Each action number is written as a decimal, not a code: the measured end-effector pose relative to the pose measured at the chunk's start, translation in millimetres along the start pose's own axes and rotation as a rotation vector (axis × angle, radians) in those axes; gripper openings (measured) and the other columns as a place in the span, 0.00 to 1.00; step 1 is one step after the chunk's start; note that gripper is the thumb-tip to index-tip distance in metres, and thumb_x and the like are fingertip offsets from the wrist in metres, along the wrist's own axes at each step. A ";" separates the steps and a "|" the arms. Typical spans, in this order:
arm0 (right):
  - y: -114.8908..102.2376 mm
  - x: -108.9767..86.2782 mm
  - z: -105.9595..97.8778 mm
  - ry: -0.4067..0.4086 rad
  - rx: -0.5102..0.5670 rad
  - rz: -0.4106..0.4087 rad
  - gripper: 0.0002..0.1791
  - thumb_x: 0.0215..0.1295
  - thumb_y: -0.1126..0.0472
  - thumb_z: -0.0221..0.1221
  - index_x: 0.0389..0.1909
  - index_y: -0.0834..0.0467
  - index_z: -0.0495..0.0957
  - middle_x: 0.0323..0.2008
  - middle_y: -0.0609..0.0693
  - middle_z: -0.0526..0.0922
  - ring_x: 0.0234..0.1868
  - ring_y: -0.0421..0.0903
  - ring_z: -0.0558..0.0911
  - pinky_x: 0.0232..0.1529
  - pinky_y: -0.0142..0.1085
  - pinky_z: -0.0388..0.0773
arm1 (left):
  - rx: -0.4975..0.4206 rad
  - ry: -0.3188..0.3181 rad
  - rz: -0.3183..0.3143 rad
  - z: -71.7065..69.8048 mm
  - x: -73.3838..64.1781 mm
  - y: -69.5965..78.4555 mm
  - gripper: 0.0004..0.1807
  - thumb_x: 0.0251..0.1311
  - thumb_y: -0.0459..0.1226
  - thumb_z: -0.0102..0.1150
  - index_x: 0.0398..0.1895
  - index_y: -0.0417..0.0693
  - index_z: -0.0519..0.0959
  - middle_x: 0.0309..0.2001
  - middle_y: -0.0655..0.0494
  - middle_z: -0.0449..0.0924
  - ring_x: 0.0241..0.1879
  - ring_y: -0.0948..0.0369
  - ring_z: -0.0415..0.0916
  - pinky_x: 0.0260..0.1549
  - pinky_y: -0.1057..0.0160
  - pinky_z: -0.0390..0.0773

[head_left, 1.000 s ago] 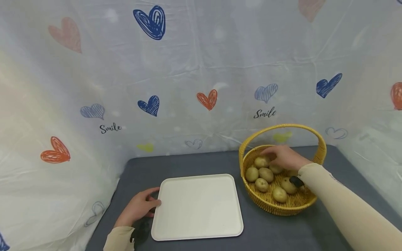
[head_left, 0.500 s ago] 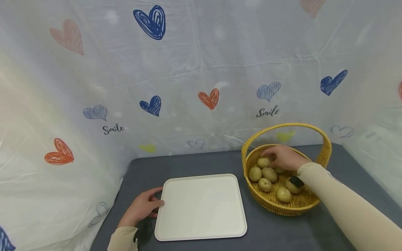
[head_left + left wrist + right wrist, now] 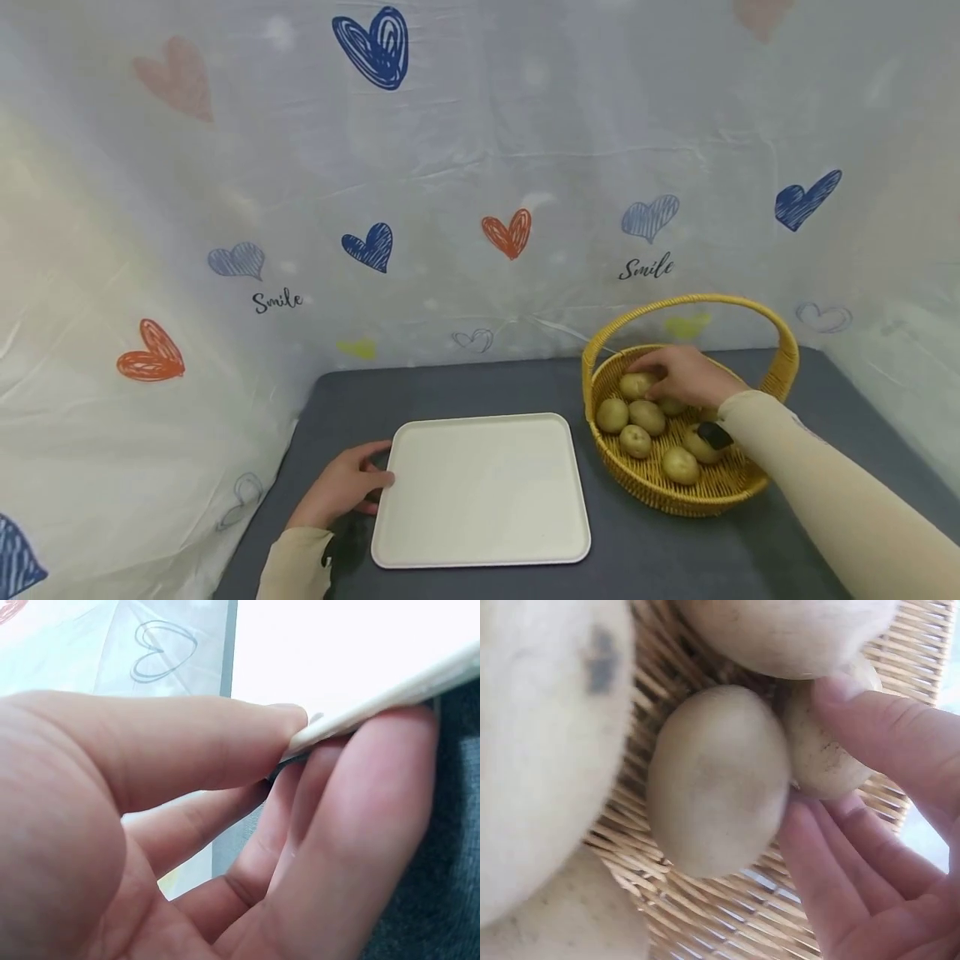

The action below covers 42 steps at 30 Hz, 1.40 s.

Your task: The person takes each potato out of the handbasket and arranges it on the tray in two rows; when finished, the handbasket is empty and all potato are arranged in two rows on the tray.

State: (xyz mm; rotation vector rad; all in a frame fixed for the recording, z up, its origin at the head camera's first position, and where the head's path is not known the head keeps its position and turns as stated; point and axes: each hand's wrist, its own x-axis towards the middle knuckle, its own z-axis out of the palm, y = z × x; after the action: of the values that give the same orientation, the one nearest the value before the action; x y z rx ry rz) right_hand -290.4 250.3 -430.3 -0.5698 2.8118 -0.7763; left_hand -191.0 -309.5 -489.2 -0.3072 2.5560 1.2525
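Note:
At the tray's left edge, my left hand (image 3: 341, 487) grips the white rectangular tray (image 3: 480, 492). In the left wrist view the thumb lies on top of the tray's rim (image 3: 382, 701) and the other fingers are underneath. My right hand (image 3: 690, 379) reaches into a yellow wicker basket (image 3: 667, 502). Its thumb and fingers close round a potato (image 3: 829, 742) at the basket's back left, which in the head view is the potato (image 3: 636, 384) partly covered by the fingers. Beside it, another potato (image 3: 720, 780) rests on the woven bottom.
Several more potatoes, such as one (image 3: 680, 465) near the front, lie loose in the basket. A tall arched handle (image 3: 701, 298) spans above the right hand. A dark grey cloth (image 3: 450, 387) covers the table, with a heart-patterned curtain (image 3: 435, 317) behind it.
The head view has shifted slightly, so tray and basket appear a little further right. Both hands stay in nearly the same places, at the tray and on the potato.

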 end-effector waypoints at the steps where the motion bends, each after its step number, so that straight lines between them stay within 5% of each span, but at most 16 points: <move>1: 0.0 -1.6 -0.6 0.004 -0.006 0.005 0.26 0.67 0.62 0.73 0.66 0.55 0.86 0.63 0.60 0.87 0.64 0.65 0.83 0.61 0.61 0.82 | 0.001 -0.004 0.001 -0.1 0.7 0.6 0.38 0.64 0.36 0.75 0.78 0.47 0.74 0.39 0.45 0.82 0.33 0.55 0.86 0.30 0.52 0.90; 13: -48.4 -45.7 -18.4 0.111 0.015 0.013 0.27 0.69 0.53 0.73 0.68 0.54 0.84 0.56 0.54 0.90 0.56 0.56 0.88 0.54 0.55 0.86 | -0.008 -0.012 0.026 -1.3 2.9 -2.1 0.38 0.64 0.35 0.75 0.78 0.48 0.74 0.38 0.45 0.82 0.32 0.55 0.86 0.30 0.53 0.90; 20: -81.8 -82.4 -0.5 0.209 0.035 0.040 0.31 0.65 0.46 0.76 0.67 0.52 0.85 0.52 0.51 0.91 0.50 0.50 0.90 0.48 0.49 0.88 | -0.041 -0.022 0.034 -1.9 0.7 -1.0 0.38 0.64 0.35 0.75 0.78 0.50 0.75 0.38 0.45 0.82 0.32 0.55 0.86 0.30 0.53 0.90; 26: -107.4 -93.4 28.7 0.261 0.129 0.013 0.29 0.62 0.47 0.78 0.64 0.49 0.87 0.51 0.47 0.91 0.46 0.41 0.89 0.44 0.32 0.87 | -0.034 -0.019 0.041 -3.3 -0.6 -0.4 0.37 0.64 0.34 0.74 0.78 0.50 0.74 0.38 0.45 0.82 0.32 0.55 0.86 0.29 0.54 0.90; 33: -136.8 -66.4 73.9 0.197 0.309 -0.048 0.29 0.63 0.51 0.78 0.64 0.52 0.87 0.54 0.49 0.90 0.46 0.40 0.89 0.46 0.31 0.87 | -0.001 0.006 0.084 -4.9 -3.7 0.3 0.36 0.65 0.32 0.72 0.78 0.50 0.75 0.35 0.47 0.81 0.28 0.55 0.84 0.25 0.56 0.89; 42: -170.9 7.2 135.2 0.095 0.352 -0.101 0.26 0.61 0.54 0.79 0.61 0.49 0.89 0.51 0.50 0.92 0.45 0.42 0.90 0.43 0.35 0.85 | 0.006 0.020 0.122 -1.9 -2.0 -2.0 0.34 0.65 0.33 0.71 0.76 0.51 0.78 0.35 0.48 0.81 0.28 0.56 0.82 0.26 0.56 0.89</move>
State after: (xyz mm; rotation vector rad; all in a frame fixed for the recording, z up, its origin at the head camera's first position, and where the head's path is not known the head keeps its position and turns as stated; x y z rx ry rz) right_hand -207.9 50.2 -456.4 -0.6299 2.6497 -1.3132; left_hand -188.9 -312.1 -488.9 -0.1662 2.6302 1.2891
